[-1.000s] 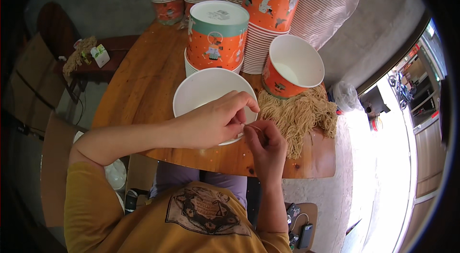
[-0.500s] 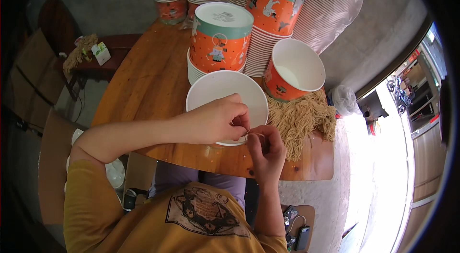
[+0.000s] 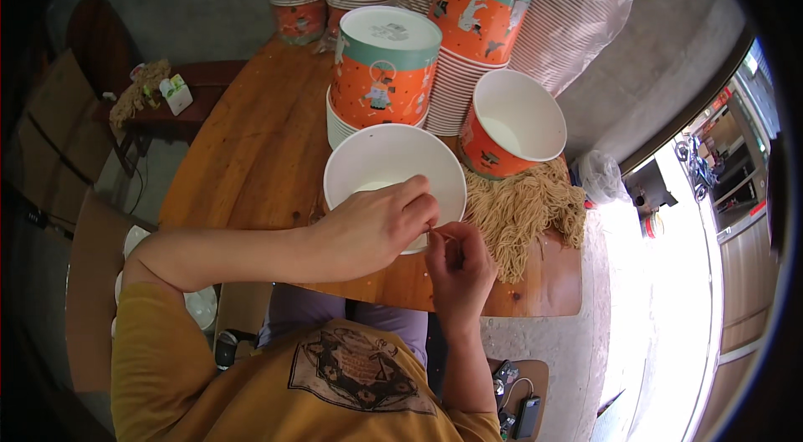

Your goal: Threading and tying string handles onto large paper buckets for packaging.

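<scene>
A white-lined paper bucket [image 3: 355, 159] stands at the near edge of the table, its mouth tipped toward me. My left hand [image 3: 376, 227] reaches across its front, fingers curled and closed at the right side of the rim. Just beside it, my right hand [image 3: 462, 270] pinches a thin tan strand of yarn [image 3: 447, 235]. The two hands' fingertips meet at this strand, and the left fingertips are mostly hidden behind the hand. To the right lies a loose bundle of tan yarn [image 3: 531, 216] on the table.
Behind the near bucket rises an upturned orange and green bucket [image 3: 385, 86] on a stack. Another stack [image 3: 468, 91] stands beside it. An open orange bucket [image 3: 489, 145] leans by the yarn. Bagged stacks [image 3: 569, 11] line the wooden table's [image 3: 226, 162] back. A bench [image 3: 217, 82] is at left.
My left hand has turned, its wrist dropping slightly toward me and its back now facing up more. My right hand has shifted slightly left, still pinching the strand. The buckets have hardly moved.
</scene>
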Demonstrator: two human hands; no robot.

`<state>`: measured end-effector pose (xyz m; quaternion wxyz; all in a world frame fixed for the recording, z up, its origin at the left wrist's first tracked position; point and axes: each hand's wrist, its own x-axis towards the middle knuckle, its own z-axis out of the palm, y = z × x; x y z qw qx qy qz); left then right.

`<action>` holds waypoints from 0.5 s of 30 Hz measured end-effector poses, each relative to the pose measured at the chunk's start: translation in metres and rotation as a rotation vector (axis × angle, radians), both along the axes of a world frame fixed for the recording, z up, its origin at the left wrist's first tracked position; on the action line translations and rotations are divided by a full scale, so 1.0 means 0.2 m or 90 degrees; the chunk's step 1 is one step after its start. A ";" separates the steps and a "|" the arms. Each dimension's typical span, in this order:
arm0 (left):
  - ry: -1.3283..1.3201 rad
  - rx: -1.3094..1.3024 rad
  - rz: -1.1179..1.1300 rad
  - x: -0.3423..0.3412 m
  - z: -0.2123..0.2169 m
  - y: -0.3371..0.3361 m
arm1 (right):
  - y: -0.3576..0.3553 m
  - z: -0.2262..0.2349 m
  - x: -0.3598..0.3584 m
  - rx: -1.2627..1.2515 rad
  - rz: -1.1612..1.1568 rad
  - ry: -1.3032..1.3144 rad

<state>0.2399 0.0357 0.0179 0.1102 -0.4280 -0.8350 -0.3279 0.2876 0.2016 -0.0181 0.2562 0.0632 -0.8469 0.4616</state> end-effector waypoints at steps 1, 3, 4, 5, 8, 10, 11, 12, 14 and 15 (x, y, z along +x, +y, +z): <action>-0.002 0.008 0.025 0.01 0.00 0.00 | 0.00 0.00 0.00 0.000 0.000 0.001; -0.057 0.031 0.033 0.01 0.00 0.00 | 0.00 0.00 0.00 0.025 0.001 0.020; -0.112 0.053 0.041 0.01 0.01 0.00 | 0.00 0.00 0.00 0.025 0.001 0.021; -0.111 0.053 0.040 0.02 0.01 0.00 | -0.01 0.00 0.00 0.044 -0.002 0.040; -0.234 0.110 0.038 0.02 0.03 0.01 | -0.01 -0.01 0.00 0.078 -0.008 0.074; -0.259 0.120 0.043 0.02 0.04 0.01 | -0.01 -0.01 0.00 0.093 -0.013 0.089; -0.259 0.120 0.043 0.02 0.04 0.01 | -0.01 -0.01 0.00 0.102 -0.016 0.105; -0.258 0.126 0.042 0.02 0.03 0.01 | -0.02 -0.01 -0.01 0.111 -0.019 0.122; -0.258 0.130 0.038 0.02 0.03 0.02 | -0.02 -0.02 -0.01 0.103 -0.015 0.127; -0.277 0.125 0.042 0.02 0.04 0.02 | -0.02 -0.02 -0.01 0.095 -0.011 0.131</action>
